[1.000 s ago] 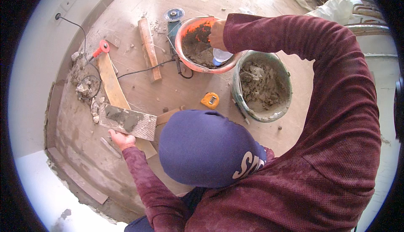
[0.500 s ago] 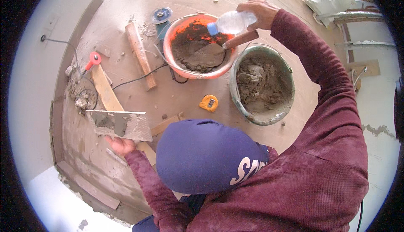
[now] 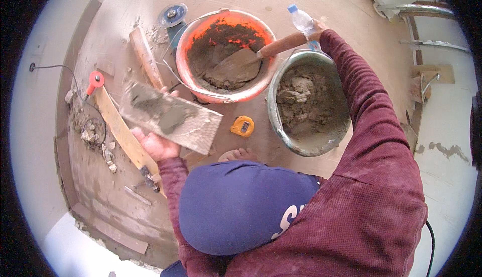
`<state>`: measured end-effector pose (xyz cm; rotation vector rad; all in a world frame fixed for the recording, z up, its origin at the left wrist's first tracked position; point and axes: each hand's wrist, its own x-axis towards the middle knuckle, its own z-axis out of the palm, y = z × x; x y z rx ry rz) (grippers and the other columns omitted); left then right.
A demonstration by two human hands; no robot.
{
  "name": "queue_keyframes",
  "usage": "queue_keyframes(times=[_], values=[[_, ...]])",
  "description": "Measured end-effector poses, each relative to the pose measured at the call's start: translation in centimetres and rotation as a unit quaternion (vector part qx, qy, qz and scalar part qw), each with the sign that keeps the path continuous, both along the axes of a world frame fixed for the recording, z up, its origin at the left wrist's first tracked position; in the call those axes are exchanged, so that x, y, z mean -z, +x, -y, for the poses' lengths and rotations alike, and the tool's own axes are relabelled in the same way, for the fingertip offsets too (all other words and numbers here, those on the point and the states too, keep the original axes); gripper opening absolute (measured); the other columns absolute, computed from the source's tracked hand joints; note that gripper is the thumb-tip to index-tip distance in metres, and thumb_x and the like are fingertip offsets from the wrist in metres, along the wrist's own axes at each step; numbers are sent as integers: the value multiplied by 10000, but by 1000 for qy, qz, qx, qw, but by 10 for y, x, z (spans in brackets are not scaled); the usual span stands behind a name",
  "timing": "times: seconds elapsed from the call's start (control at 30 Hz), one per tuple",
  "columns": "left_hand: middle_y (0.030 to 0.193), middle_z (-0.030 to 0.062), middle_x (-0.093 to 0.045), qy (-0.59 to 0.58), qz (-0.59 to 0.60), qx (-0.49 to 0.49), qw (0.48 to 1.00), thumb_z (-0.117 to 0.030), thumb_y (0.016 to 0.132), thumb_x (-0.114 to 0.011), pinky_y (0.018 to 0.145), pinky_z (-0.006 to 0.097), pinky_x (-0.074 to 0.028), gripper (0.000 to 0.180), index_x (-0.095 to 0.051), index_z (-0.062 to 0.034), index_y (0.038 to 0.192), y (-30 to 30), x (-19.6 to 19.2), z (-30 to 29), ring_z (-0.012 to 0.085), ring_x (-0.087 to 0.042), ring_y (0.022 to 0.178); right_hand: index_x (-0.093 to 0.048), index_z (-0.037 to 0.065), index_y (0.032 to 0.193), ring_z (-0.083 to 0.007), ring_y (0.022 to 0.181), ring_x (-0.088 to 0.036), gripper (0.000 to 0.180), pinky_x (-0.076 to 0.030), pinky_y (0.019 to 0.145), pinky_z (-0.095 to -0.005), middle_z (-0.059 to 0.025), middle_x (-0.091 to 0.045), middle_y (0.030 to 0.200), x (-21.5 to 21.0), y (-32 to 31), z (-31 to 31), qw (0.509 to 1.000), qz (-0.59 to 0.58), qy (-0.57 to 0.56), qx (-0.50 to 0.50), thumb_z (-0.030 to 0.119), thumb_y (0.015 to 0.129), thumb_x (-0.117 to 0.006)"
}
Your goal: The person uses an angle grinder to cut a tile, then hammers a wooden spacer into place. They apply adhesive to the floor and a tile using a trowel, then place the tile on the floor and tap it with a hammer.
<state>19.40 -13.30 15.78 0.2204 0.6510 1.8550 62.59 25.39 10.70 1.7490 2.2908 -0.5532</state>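
Note:
My left hand (image 3: 159, 145) is closed on a rectangular tile (image 3: 198, 129), with fingertips over its far edge. Grey mortar is smeared on the tile's upturned, ribbed face. At the far side, my right hand (image 3: 318, 27) grips a clear plastic bottle (image 3: 302, 21) with a blue cap, now upright beyond the green bucket. An orange bucket (image 3: 184, 71) holds mortar and a trowel (image 3: 235, 69); the trowel's wooden handle leans over the rim toward my right hand. The green bucket (image 3: 272, 107) beside it contains thicker, lumpy mortar.
A yellow tape measure (image 3: 242, 126) lies on the floor near a bare foot (image 3: 237, 155). To the left are a long wooden strip (image 3: 114, 121), a red-handled tool (image 3: 95, 80), a hammer (image 3: 149, 177) and rubble. An angle grinder (image 3: 172, 16) with its cord sits behind the orange bucket.
The bottle has swung away from over the orange bucket to the right and turned upright. My left hand has brought the tile rightward and farther out, and the tile has rotated.

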Motion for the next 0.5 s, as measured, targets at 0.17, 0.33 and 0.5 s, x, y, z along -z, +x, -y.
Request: queue_keyframes(times=[0.17, 0.33, 0.5], values=[[1462, 316, -301, 32, 161, 69, 984, -670, 716, -655, 1085, 600, -316, 1065, -233, -82, 1498, 37, 15, -31, 487, -344, 1323, -633, 100, 1172, -252, 1040, -641, 701, -505, 923, -348, -126, -675, 1127, 44, 57, -29, 994, 77, -74, 15, 329, 552, -864], [1460, 320, -306, 22, 113, 31, 993, -683, 713, -651, 1071, 584, -348, 1076, -220, -94, 1503, 21, 0, -7, 464, -388, 1303, -450, 103, 1358, -263, 972, -650, 718, -553, 787, -470, -125, -585, 1190, -62, -65, 19, 947, -236, -172, 137, 636, 878, -477], [1468, 262, -338, 33, 104, 52, 993, -738, 720, -615, 1087, 532, -348, 1096, -225, -70, 1496, 37, -9, -18, 399, -415, 1295, -624, 24, 1038, -261, 856, -655, 435, -520, 711, -377, -140, -655, 927, -176, -164, 118, 924, 98, -187, -320, 417, 854, -594]])
